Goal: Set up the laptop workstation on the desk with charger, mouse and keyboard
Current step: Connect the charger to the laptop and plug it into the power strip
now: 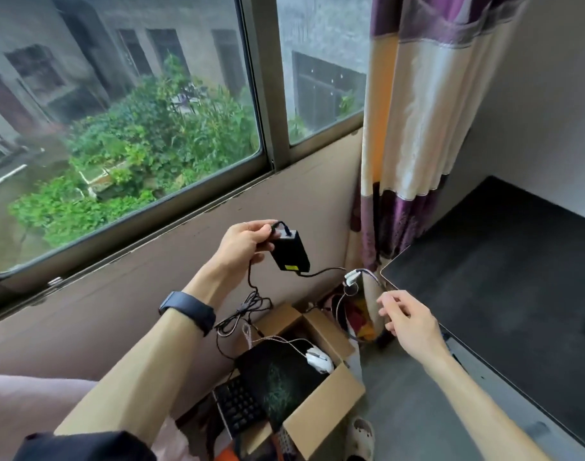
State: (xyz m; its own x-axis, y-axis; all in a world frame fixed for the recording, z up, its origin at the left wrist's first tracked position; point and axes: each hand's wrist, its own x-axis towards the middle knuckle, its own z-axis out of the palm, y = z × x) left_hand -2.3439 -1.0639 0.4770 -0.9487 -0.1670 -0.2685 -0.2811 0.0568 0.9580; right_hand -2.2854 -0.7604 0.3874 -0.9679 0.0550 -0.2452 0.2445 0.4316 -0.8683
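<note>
My left hand holds the black charger brick up in the air above the cardboard box; its cables dangle in a tangle toward the box. My right hand hovers open, fingers spread, near the desk's left corner, touching nothing that I can see. In the box lie a white mouse, a dark mouse pad and a black keyboard. The dark desk stretches along the right. No laptop is in view.
A white power strip or plug hangs beside the desk corner. A purple and cream curtain hangs behind it. The window sill wall runs along the left. A sandal is on the grey floor.
</note>
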